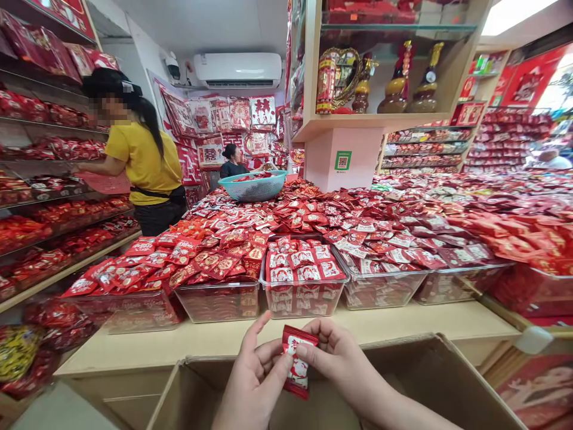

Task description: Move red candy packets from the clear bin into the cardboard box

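Between my two hands is a small red candy packet with a white printed front, tilted upright. My left hand grips its left edge between thumb and fingers, the index finger sticking up. On the right edge and front, my right hand pinches the packet with its thumb across the print. Both hands are above an open cardboard box. Just beyond them stands a clear plastic bin filled with similar red and white packets stacked in rows.
More clear bins heaped with red packets line the counter. A light blue basket stands farther back. At left, a person in a yellow shirt faces shelves. Another person is at the back. A display cabinet rises above the counter.
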Action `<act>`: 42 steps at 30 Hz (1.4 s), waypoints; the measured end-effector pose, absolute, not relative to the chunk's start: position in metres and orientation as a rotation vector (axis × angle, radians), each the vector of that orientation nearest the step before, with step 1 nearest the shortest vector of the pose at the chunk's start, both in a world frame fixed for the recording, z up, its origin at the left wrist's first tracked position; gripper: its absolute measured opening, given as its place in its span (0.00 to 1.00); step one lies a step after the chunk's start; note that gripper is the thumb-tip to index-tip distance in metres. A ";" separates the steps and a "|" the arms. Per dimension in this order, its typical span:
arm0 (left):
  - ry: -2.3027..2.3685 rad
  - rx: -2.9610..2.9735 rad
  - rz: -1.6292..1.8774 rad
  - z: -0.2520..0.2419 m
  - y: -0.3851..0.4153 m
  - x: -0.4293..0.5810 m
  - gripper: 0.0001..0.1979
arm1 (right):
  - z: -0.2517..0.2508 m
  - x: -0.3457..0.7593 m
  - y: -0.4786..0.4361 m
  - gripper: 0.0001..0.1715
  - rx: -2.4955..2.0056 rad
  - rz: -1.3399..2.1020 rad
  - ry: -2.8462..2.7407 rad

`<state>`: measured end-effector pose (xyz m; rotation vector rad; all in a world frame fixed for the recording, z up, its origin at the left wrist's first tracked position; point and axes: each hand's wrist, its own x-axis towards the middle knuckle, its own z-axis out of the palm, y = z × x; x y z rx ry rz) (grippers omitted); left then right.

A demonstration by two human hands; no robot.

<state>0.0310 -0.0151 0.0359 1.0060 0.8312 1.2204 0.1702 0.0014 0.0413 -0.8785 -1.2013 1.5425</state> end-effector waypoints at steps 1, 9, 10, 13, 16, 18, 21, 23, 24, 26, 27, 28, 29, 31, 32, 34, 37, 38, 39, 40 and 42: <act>0.865 1.028 1.227 0.037 -0.014 0.030 0.35 | 0.042 0.171 0.002 0.17 -0.908 1.565 -1.162; 0.988 1.077 1.179 0.041 -0.015 0.027 0.28 | 0.035 0.172 -0.003 0.20 -0.837 1.676 -0.975; 0.996 1.083 1.181 0.041 -0.015 0.027 0.29 | 0.036 0.173 -0.003 0.21 -0.835 1.683 -0.974; 1.001 1.121 1.166 0.041 -0.016 0.024 0.30 | 0.037 0.176 -0.003 0.19 -0.841 1.658 -1.067; 1.007 1.180 1.108 0.041 -0.017 0.025 0.30 | 0.036 0.180 -0.001 0.15 -0.814 1.562 -1.315; 1.019 1.172 1.123 0.041 -0.018 0.028 0.29 | 0.035 0.182 0.000 0.14 -0.811 1.507 -1.401; 1.015 1.113 1.189 0.044 -0.020 0.031 0.27 | 0.036 0.182 -0.001 0.16 -0.839 1.485 -1.335; 1.005 1.087 1.202 0.045 -0.021 0.032 0.28 | 0.036 0.181 -0.002 0.19 -0.837 1.521 -1.257; 1.004 1.080 1.202 0.045 -0.020 0.032 0.28 | 0.036 0.181 -0.003 0.20 -0.839 1.551 -1.227; 1.011 1.061 1.203 0.043 -0.020 0.031 0.29 | 0.034 0.179 -0.003 0.21 -0.853 1.610 -1.201; 1.017 1.051 1.202 0.042 -0.019 0.031 0.30 | 0.033 0.179 -0.003 0.21 -0.866 1.622 -1.210; 1.019 1.045 1.205 0.041 -0.018 0.031 0.30 | 0.032 0.179 -0.002 0.21 -0.879 1.616 -1.232; 1.014 1.039 1.216 0.039 -0.018 0.031 0.30 | 0.031 0.179 -0.002 0.21 -0.892 1.599 -1.260; 1.000 1.029 1.258 0.037 -0.016 0.032 0.28 | 0.033 0.183 0.002 0.20 -0.922 1.536 -1.327; 1.008 1.028 1.281 0.036 -0.015 0.031 0.26 | 0.037 0.187 0.005 0.20 -0.949 1.488 -1.355; 1.061 1.027 1.315 0.035 -0.013 0.030 0.24 | 0.050 0.200 0.018 0.19 -1.009 1.350 -1.376; 1.143 1.042 1.330 0.032 -0.009 0.026 0.23 | 0.080 0.228 0.053 0.17 -1.136 1.030 -1.386; 1.144 1.048 1.334 0.031 -0.007 0.024 0.22 | 0.090 0.237 0.067 0.16 -1.222 0.884 -1.425; 1.142 1.055 1.336 0.029 -0.006 0.023 0.22 | 0.099 0.246 0.081 0.16 -1.338 0.716 -1.477; 1.139 1.062 1.334 0.028 -0.005 0.023 0.21 | 0.107 0.254 0.094 0.15 -1.458 0.573 -1.527; 1.137 1.068 1.331 0.025 -0.004 0.022 0.22 | 0.118 0.264 0.116 0.15 -1.617 0.376 -1.578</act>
